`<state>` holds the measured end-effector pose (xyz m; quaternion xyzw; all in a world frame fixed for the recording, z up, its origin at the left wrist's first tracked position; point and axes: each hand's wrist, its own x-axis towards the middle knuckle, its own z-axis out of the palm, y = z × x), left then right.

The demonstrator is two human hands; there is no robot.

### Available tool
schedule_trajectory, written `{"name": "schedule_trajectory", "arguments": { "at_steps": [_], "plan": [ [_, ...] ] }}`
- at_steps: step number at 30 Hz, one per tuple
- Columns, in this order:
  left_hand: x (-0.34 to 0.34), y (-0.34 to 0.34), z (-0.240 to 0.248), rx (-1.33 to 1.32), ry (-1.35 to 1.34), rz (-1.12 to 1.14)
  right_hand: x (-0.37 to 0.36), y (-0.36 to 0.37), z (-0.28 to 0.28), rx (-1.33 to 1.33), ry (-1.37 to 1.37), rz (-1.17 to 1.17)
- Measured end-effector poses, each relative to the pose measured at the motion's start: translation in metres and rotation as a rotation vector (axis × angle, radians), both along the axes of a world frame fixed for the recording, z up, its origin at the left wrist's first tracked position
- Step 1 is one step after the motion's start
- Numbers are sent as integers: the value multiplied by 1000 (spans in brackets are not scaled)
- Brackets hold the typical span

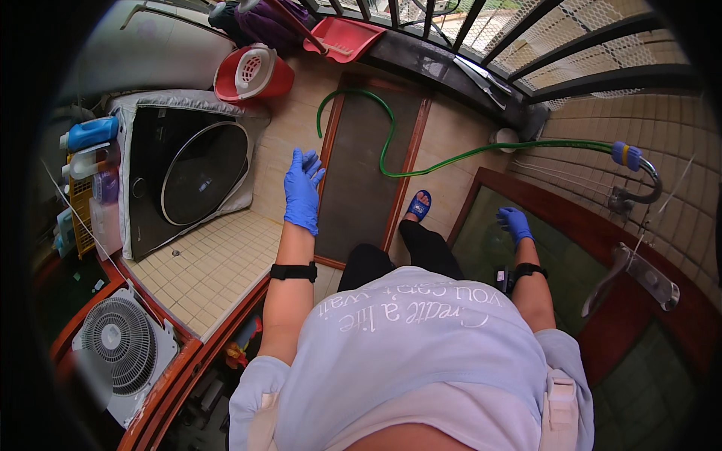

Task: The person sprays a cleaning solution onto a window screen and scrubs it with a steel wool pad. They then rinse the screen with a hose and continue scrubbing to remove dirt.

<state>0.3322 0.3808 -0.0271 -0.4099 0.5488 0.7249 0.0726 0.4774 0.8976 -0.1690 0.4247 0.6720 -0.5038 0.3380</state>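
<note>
My left hand (302, 193), in a blue rubber glove, is held out over the left edge of a framed screen panel (359, 192) with its fingers stretched and nothing in them. My right hand (516, 225), gloved the same way, hangs over the glass of a red-brown wooden door (481, 188); its fingers are loosely bent and slightly apart, with nothing visible in them. A green hose (444, 167) runs from a curved metal tap (653, 184) at the right, bound there with a blue and yellow wrap (626, 155). It winds across the panel, away from both hands.
A covered front-loading washing machine (199, 169) stands at the left beside detergent bottles (92, 134). Behind it are a red mop bucket (256, 74) and a red dustpan (344, 39). A fan (116, 346) is at the lower left. Metal railings (541, 37) close the far side.
</note>
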Motion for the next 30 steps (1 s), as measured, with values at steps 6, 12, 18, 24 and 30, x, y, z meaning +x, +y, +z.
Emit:
{"name": "schedule_trajectory", "arguments": {
  "at_steps": [6,12,18,24,30],
  "plan": [
    [69,-35,-7,-65,-36,47,21,13,-31,135,48,-29],
    [145,-84,-2,-98,-45,139,27,-18,-41,142,-5,29],
    [215,-104,17,-92,-6,182,39,-37,-48,117,85,158],
    [308,-121,54,-43,61,235,91,-19,-72,27,-72,242],
    [418,-178,95,-96,124,386,143,-66,-68,-3,-115,233]
  ]
}}
